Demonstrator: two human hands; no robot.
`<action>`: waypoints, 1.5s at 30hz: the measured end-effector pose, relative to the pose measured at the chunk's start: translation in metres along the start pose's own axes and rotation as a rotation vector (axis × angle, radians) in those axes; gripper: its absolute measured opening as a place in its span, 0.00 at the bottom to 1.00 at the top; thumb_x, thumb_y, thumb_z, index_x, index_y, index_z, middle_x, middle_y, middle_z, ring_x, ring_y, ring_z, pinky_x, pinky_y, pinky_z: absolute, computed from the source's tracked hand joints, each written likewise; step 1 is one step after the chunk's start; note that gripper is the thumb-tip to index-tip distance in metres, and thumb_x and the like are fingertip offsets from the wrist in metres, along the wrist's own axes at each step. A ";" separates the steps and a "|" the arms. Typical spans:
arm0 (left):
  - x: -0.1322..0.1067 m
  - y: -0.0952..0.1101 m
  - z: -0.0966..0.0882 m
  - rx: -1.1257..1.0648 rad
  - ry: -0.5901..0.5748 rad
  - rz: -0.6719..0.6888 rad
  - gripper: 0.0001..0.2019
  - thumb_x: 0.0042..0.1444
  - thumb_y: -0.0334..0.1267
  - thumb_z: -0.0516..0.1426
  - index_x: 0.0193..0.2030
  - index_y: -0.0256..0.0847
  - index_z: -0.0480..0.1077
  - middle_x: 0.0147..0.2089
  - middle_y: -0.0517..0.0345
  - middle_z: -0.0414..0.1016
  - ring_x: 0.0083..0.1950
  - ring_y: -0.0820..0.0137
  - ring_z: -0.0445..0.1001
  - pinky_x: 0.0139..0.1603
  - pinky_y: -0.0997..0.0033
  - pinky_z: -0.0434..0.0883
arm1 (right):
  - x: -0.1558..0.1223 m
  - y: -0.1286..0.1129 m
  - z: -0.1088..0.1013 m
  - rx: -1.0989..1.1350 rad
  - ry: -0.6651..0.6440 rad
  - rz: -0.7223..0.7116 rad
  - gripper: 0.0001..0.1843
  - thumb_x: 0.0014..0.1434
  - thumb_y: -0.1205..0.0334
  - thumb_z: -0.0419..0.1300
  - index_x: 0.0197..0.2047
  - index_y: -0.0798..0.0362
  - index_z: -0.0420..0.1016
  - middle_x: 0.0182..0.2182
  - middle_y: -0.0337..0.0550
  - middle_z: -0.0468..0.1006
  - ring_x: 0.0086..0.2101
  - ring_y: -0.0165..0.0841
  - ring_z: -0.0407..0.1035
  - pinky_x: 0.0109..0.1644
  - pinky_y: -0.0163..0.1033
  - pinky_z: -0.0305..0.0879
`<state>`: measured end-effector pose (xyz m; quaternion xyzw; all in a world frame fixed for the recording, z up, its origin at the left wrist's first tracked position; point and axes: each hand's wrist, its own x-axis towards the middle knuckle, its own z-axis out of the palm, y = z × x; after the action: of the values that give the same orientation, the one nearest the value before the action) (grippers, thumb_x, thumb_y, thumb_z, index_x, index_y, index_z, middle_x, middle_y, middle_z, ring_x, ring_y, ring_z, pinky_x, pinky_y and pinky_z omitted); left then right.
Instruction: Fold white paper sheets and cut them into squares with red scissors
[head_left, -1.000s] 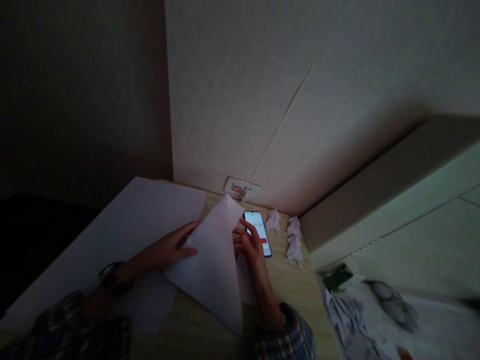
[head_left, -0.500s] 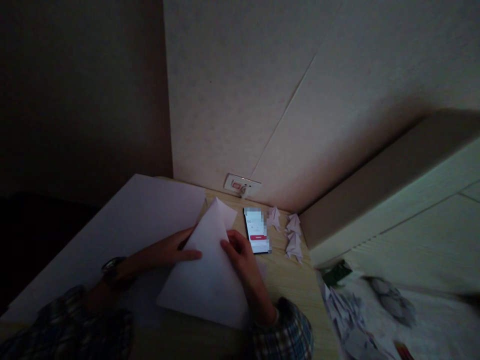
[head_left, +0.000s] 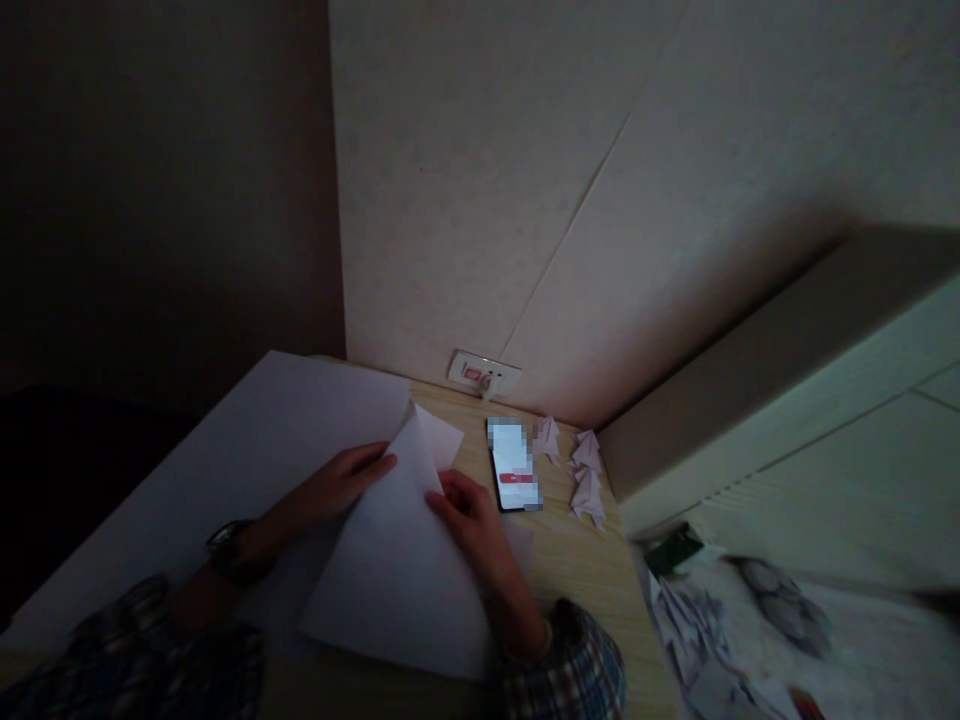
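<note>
A white sheet of paper (head_left: 397,560), folded to a point at its far end, is held up between my two hands over the table. My left hand (head_left: 352,475) pinches its left edge near the tip, the thumb lying on the near face. On the opposite edge, my right hand (head_left: 469,510) grips the paper between thumb and curled fingers. Behind the tip, another paper flap (head_left: 442,437) sticks out to the right. Large white paper (head_left: 300,410) lies flat beneath my left forearm.
A lit phone (head_left: 514,465) lies right of my right hand. Several small folded paper figures (head_left: 587,490) sit beyond it. At the wall is a socket (head_left: 484,372) with a plug in it. Crumpled papers (head_left: 697,630) lie below the table's right edge (head_left: 645,590).
My left hand has slid up the paper's left edge toward the tip. The folded sheet and my right hand have shifted slightly left.
</note>
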<state>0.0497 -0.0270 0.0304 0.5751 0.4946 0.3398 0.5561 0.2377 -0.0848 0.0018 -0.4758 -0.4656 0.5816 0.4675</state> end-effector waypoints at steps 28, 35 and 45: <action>-0.001 0.000 0.000 -0.128 0.082 -0.085 0.13 0.39 0.47 0.65 0.30 0.41 0.75 0.27 0.58 0.79 0.29 0.63 0.75 0.27 0.72 0.68 | 0.002 0.008 0.001 -0.063 -0.047 -0.004 0.15 0.51 0.57 0.66 0.43 0.49 0.72 0.28 0.34 0.71 0.30 0.30 0.66 0.33 0.33 0.59; 0.001 0.006 0.001 -0.144 0.195 -0.114 0.16 0.37 0.49 0.64 0.32 0.42 0.76 0.29 0.56 0.81 0.32 0.61 0.77 0.31 0.69 0.71 | 0.002 0.009 0.000 -0.105 -0.050 0.016 0.14 0.52 0.57 0.66 0.42 0.51 0.73 0.28 0.34 0.70 0.28 0.29 0.63 0.32 0.33 0.56; 0.000 -0.001 -0.006 -0.204 0.205 -0.066 0.18 0.40 0.49 0.67 0.36 0.41 0.77 0.31 0.57 0.82 0.32 0.63 0.77 0.30 0.71 0.70 | 0.003 0.007 0.001 -0.002 -0.077 -0.067 0.21 0.53 0.62 0.66 0.50 0.47 0.70 0.31 0.33 0.68 0.31 0.28 0.64 0.37 0.34 0.60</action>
<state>0.0443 -0.0252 0.0305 0.4612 0.5302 0.4269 0.5692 0.2358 -0.0832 -0.0048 -0.4378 -0.4996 0.5829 0.4680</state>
